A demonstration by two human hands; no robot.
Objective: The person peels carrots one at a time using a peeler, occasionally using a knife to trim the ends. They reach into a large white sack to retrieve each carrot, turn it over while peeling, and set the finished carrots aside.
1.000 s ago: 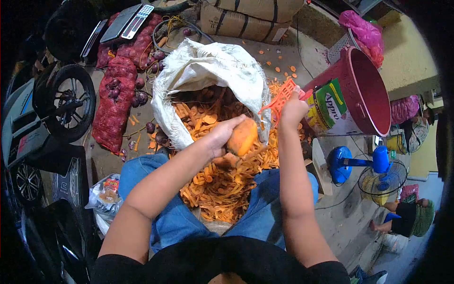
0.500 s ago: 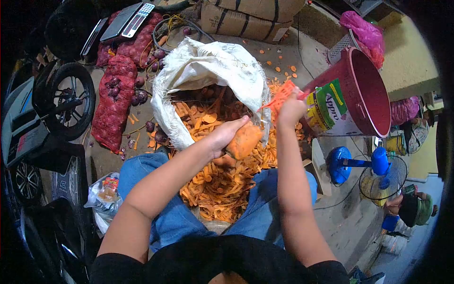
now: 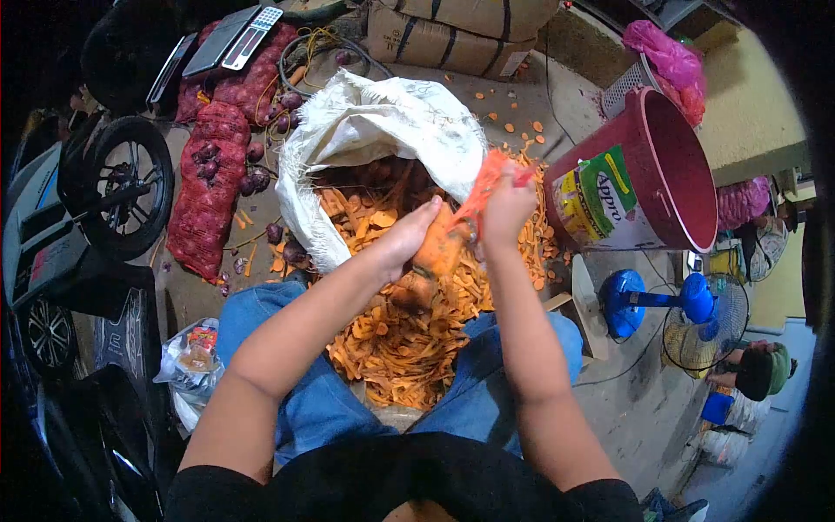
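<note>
My left hand [image 3: 406,237] is closed around a thick orange carrot [image 3: 438,250], holding it over the sack's mouth. In my right hand [image 3: 509,216] is an orange-red peeler [image 3: 480,193], blurred by motion, its lower end right at the carrot's upper side. Beneath both hands lies a heap of orange peelings [image 3: 391,357], spread between my knees. The white woven sack [image 3: 435,113] gapes just beyond my hands, with more carrot pieces and peelings inside.
A maroon bucket [image 3: 622,209] leans at the right, near a blue fan [image 3: 628,300]. Red net bags of onions [image 3: 209,209] and a scale [image 3: 230,39] are at the left, beside a motorbike wheel [image 3: 130,187]. Cardboard boxes [image 3: 444,43] stand behind. A person [image 3: 758,372] is far right.
My right hand has swung left and slightly down with the peeler, from beside the bucket to the carrot. The left hand has shifted slightly left, still gripping the carrot.
</note>
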